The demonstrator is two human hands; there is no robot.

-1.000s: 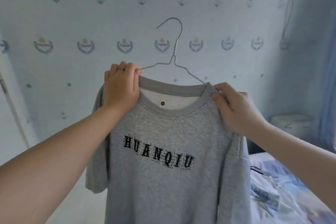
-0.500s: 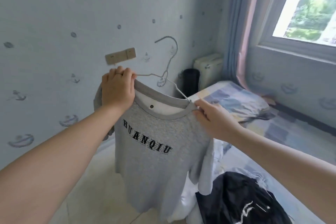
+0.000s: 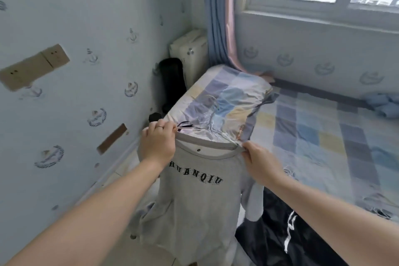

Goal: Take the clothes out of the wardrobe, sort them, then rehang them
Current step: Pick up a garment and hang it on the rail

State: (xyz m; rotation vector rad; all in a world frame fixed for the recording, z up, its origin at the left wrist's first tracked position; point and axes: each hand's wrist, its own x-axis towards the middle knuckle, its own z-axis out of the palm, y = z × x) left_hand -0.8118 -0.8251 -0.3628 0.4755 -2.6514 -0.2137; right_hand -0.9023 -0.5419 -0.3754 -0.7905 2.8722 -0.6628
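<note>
A grey T-shirt (image 3: 194,196) with black lettering hangs on a thin wire hanger (image 3: 212,123), held out over the near corner of the bed. My left hand (image 3: 157,142) grips the shirt's left shoulder together with the hanger wire. My right hand (image 3: 259,162) pinches the right side of the collar. The hanger's hook is blurred against the pillow behind it. The shirt's hem drops toward the floor beside the bed.
A bed (image 3: 323,140) with a checked sheet fills the right side, with a pillow (image 3: 220,101) at its head. A black garment (image 3: 285,231) lies on the near bed edge. The wallpapered wall (image 3: 64,93) is on the left, a white appliance (image 3: 190,54) and curtain (image 3: 218,17) in the corner.
The view has swung right and down from the wall to the bed. Both hands keep their hold and have lowered the shirt on its hanger toward the bed.
</note>
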